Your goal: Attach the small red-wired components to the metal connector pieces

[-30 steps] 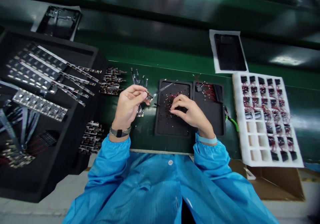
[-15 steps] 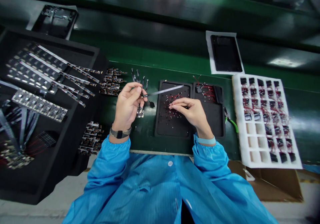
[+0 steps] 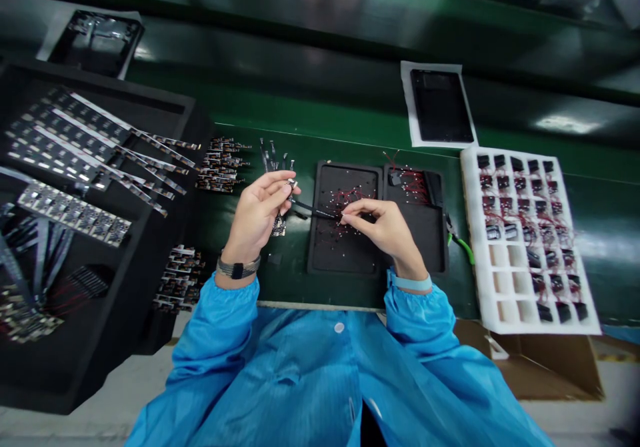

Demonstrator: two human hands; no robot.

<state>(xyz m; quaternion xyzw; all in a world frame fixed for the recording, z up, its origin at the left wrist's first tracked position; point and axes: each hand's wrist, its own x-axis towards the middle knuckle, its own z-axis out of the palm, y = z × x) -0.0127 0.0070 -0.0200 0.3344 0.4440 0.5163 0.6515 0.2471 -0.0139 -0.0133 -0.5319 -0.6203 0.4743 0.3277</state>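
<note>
My left hand (image 3: 257, 210) is closed in a pinch on a small circuit board (image 3: 293, 184) with a dark flex cable (image 3: 315, 212) that reaches toward my right fingertips. My right hand (image 3: 377, 224) is pinched shut over the left black tray (image 3: 320, 247). Its fingertips are at the cable's far end, and what they hold is too small to make out. Thin red wires with tiny round parts (image 3: 356, 195) lie in this tray beneath the fingers. More small boards with flex cables (image 3: 278, 226) lie on the green bench just past my left hand, partly hidden by it.
A black foam bin (image 3: 117, 287) of boards and ribbon cables stands at left, with stacked boards (image 3: 223, 164) beside it. Right are a second black tray (image 3: 417, 234), green-handled pliers (image 3: 463, 244) and a white foam tray (image 3: 505, 255) of wired black parts. A black panel (image 3: 443, 104) lies behind.
The flex cable has swung down from pointing up and right; its far end is now at my right fingertips. My left hand has turned slightly, while my right hand stays over the tray.
</note>
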